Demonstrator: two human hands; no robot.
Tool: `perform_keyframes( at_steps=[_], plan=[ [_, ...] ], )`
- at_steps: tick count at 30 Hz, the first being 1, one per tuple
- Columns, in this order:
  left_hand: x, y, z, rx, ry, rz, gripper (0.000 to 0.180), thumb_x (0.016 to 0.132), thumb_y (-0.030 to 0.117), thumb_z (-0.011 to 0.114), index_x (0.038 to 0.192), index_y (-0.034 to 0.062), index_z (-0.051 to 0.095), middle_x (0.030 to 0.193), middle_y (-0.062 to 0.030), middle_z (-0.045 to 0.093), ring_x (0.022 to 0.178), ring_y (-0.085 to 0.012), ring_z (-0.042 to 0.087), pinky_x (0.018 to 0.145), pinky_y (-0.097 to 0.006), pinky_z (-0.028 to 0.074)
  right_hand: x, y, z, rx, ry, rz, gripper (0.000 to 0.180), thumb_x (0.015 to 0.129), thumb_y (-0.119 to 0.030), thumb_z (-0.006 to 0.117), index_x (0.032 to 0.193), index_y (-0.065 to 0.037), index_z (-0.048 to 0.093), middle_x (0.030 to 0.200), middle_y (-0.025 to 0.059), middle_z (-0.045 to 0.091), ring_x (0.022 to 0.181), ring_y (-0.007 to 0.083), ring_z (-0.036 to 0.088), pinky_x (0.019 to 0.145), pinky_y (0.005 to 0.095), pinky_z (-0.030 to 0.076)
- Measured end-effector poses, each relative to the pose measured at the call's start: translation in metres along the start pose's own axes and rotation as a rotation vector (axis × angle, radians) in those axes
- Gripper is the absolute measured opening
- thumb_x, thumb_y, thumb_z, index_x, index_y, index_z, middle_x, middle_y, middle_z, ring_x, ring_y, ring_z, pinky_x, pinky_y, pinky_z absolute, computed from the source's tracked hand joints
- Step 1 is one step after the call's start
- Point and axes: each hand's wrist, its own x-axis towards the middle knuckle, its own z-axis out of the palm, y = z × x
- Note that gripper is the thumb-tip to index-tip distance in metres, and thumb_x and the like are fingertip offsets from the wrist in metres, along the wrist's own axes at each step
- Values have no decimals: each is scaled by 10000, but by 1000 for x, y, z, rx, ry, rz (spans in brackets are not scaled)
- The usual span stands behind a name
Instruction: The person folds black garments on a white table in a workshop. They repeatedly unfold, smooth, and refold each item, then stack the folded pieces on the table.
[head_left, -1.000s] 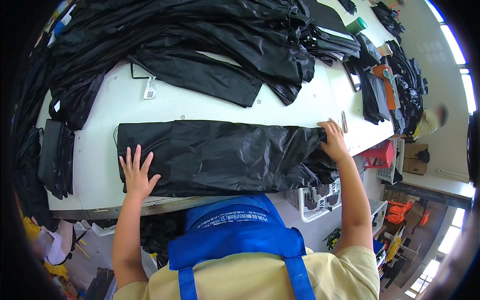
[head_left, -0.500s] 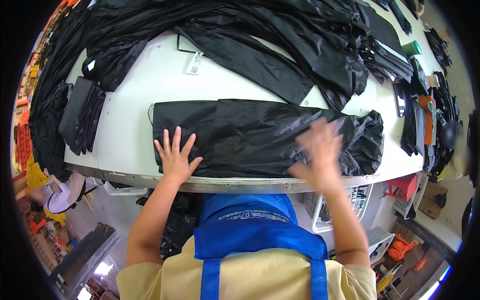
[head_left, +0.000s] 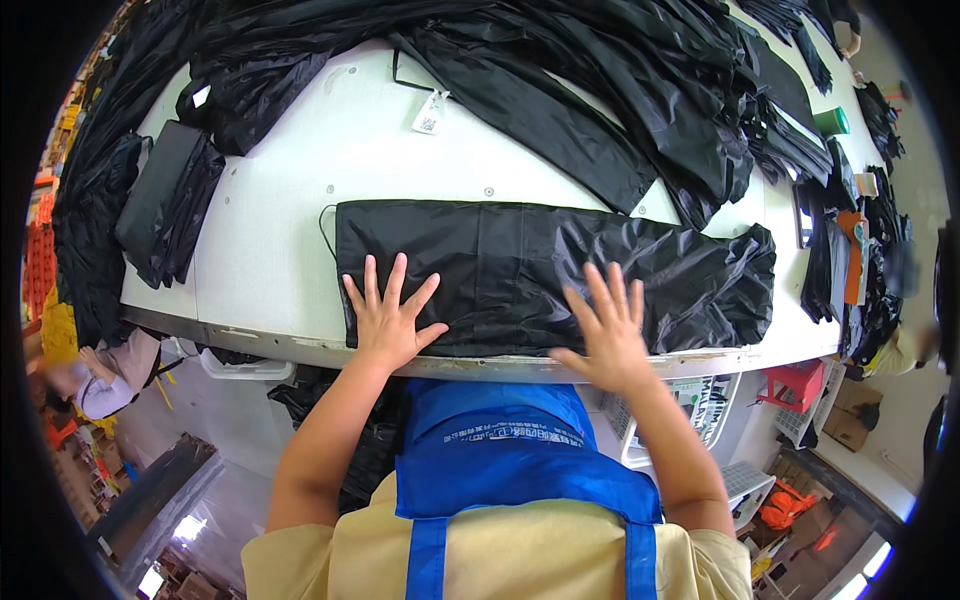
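Note:
A black garment of thin, shiny fabric (head_left: 520,250), folded into a long strip, lies along the near edge of the white table (head_left: 270,240). Its left end is smooth and square with a thin cord loop; the right end is wrinkled. My left hand (head_left: 390,322) rests on the left part, fingers spread and palm down. On the middle of the strip lies my right hand (head_left: 610,335), also flat with its fingers apart. Beyond it, another black garment (head_left: 530,110) carries a white tag (head_left: 430,112) on the table.
Black garments are heaped along the far side. A folded black bundle (head_left: 165,200) sits at the left; stacked dark pieces (head_left: 820,250) and a green roll (head_left: 831,121) are at the right. Below the table edge stand a white basket (head_left: 710,420) and a red stool (head_left: 795,385). Another person (head_left: 105,385) is at far left.
My right hand has moved left along the fabric and is now still, no longer blurred. The strip's right half looks flatter. The view has shifted slightly.

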Motion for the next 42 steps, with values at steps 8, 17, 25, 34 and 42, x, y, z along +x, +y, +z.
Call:
perform_keyframes(
  at_steps=[8,17,25,34,42],
  plan=[
    [-19,-25,-14,-183,115,-117,570,928,398,504,1441,197,355,1519,-181,206,1356,-434,241,1096,-536,206,14,-36,83,-26,-141,-235,619,837,-495,585,1401,-298,427,1511,-5,304,1417,280,205,1134,550,112],
    [-20,-79,-23,-1521,-207,-818,713,720,5,713,1344,-40,371,1198,-167,568,1071,-255,573,911,-356,471,93,-87,116,1014,387,136,649,984,-264,363,1476,42,71,1558,210,49,1451,312,49,1159,375,70],
    [54,86,-92,-1470,-246,-122,853,731,148,697,1428,-40,243,1036,-122,596,922,-231,597,827,-357,475,90,-71,86,1761,149,798,652,998,-414,361,1476,-6,187,1308,149,477,1188,202,469,987,303,379],
    [102,222,-20,-1003,-225,282,831,812,208,663,1432,-32,164,1209,-295,518,1065,-383,552,887,-434,453,13,91,41,1470,198,861,370,912,-265,611,1176,-14,547,1037,76,626,897,171,599,778,302,481],
    [18,173,-12,-645,184,22,585,760,28,623,1323,49,467,1422,-275,329,1238,-468,397,1045,-493,340,17,110,53,1466,230,705,556,883,-269,636,1275,73,438,1140,177,605,1024,253,594,902,355,469]
  ],
)
